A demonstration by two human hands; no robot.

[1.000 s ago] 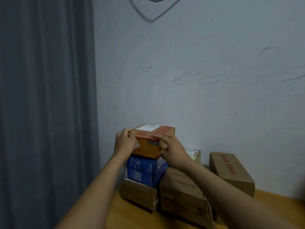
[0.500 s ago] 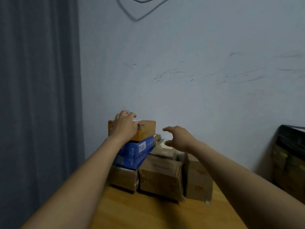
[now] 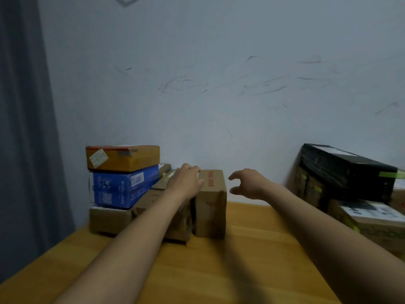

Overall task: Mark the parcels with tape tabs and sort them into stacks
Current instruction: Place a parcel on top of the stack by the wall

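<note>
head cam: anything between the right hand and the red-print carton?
Nothing. In the head view the right hand hangs open beside the red-print carton, apart from it; the gap shows only wall and table behind.

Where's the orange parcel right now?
In the head view the orange parcel is at the left, close to the wall. It is the top of a stack, lying on the blue box, which rests on a brown carton.

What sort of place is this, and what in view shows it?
Probably a plain room used for sorting parcels: stacked boxes on a wooden table, a scuffed painted wall, a grey curtain.
</note>
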